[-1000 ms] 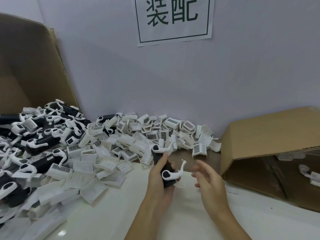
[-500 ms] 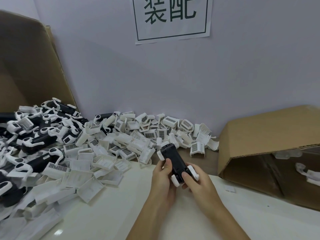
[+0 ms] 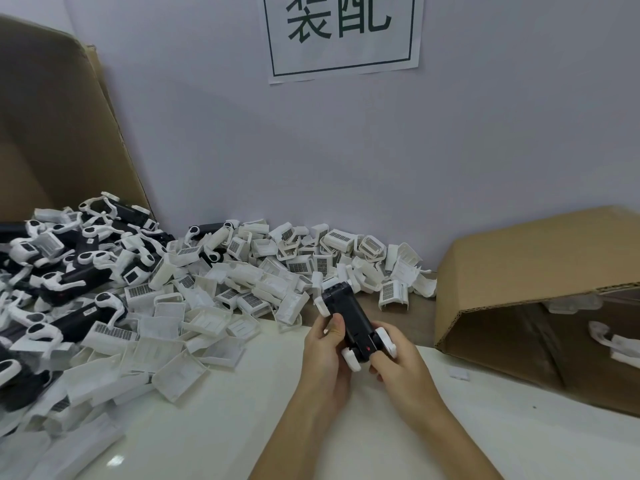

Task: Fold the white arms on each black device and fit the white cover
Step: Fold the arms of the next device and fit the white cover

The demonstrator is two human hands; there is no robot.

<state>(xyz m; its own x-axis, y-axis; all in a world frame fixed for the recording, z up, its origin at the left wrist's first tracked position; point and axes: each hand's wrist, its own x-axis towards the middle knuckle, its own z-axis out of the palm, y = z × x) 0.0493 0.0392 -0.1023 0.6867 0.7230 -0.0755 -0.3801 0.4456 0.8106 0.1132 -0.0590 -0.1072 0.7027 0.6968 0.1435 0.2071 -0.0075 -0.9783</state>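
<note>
White covers [image 3: 221, 299] heap left of both hands [image 3: 360, 355] gripping black device [image 3: 349, 315].

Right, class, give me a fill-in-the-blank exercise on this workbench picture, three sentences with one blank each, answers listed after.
1. Both hands, the left hand and the right hand, hold one ____ device above the table.
2. The heap of loose white covers lies against the ____.
3. The cardboard box on the person's right lies on its ____.

Answers: black; wall; side
</note>
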